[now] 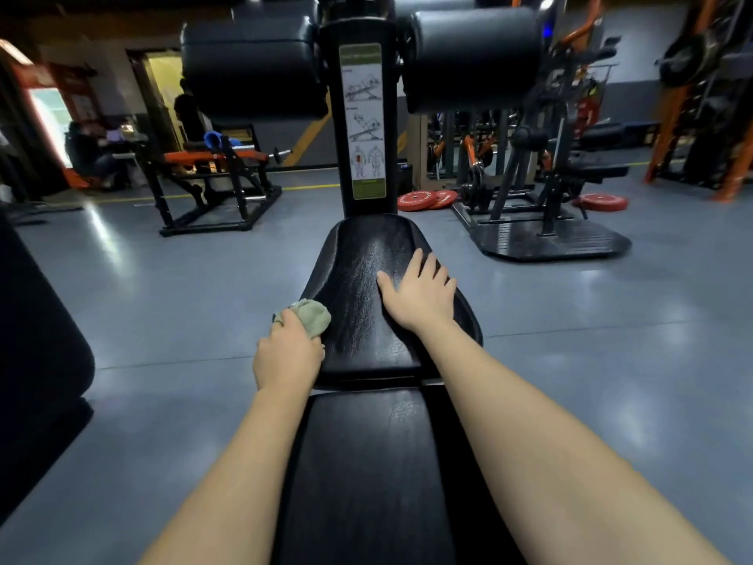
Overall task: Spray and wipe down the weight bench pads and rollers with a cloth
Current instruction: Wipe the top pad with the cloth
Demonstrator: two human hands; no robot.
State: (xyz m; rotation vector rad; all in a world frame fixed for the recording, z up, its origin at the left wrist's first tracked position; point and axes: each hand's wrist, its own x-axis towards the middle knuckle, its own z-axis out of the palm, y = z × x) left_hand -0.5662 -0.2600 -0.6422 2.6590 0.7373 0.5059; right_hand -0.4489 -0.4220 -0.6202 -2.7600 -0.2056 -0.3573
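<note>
A black weight bench runs away from me, with a seat pad (358, 287) ahead and a longer back pad (366, 462) near me. My left hand (287, 354) grips a bunched pale green cloth (313, 318) against the seat pad's left edge. Flat on the right side of the seat pad rests my right hand (421, 293), fingers spread. Two black rollers, the left roller (248, 71) and the right roller (472, 55), sit high on the upright post (362, 124), which carries an instruction label. No spray bottle is in view.
Grey floor lies on both sides of the bench. A black and orange machine (216, 185) stands at the back left, another machine (538, 205) at the back right, with red weight plates (419, 199) on the floor. A dark pad (36, 340) fills the left edge. People sit far left.
</note>
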